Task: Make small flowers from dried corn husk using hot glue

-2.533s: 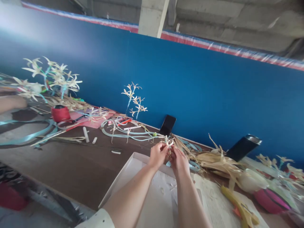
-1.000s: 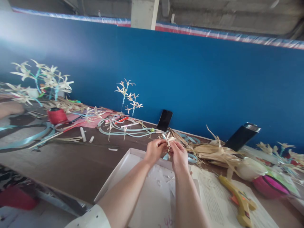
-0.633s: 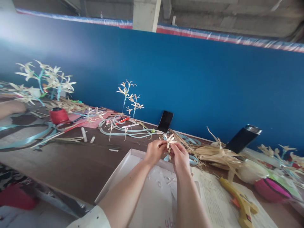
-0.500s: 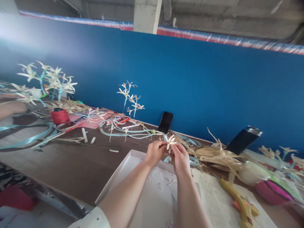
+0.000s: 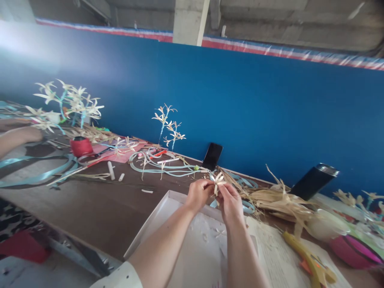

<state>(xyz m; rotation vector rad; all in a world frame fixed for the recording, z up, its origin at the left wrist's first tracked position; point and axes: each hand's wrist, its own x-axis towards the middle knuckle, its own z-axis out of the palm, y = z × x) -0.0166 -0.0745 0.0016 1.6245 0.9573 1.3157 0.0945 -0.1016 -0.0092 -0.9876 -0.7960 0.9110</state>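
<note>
Between my two hands, above the far edge of a white shallow box (image 5: pixel 162 214), is a small cream flower (image 5: pixel 219 179) with narrow petals, seemingly of dried husk. My left hand (image 5: pixel 198 194) pinches it from the left, thumb and fingers closed together. From the right, the fingertips of my right hand (image 5: pixel 231 201) are closed on the flower's lower side. Its stem end is hidden by my fingers. Light blue ribbon (image 5: pixel 247 207) lies just behind my right hand. Dried husks (image 5: pixel 270 199) are heaped to the right.
A phone (image 5: pixel 213 156) leans on the blue partition (image 5: pixel 255 100). On the right are a dark flask (image 5: pixel 313 182), a yellow glue gun (image 5: pixel 310 260) and a pink pouch (image 5: pixel 354 251). Finished-looking flower stems (image 5: pixel 168 124) stand behind coiled pale tubing (image 5: pixel 135 164). Another person's arm (image 5: pixel 21 140) reaches in at left.
The view has shifted slightly, so everything sits a little further right and lower. Both hands keep their hold on the flower, which appears turned a little.
</note>
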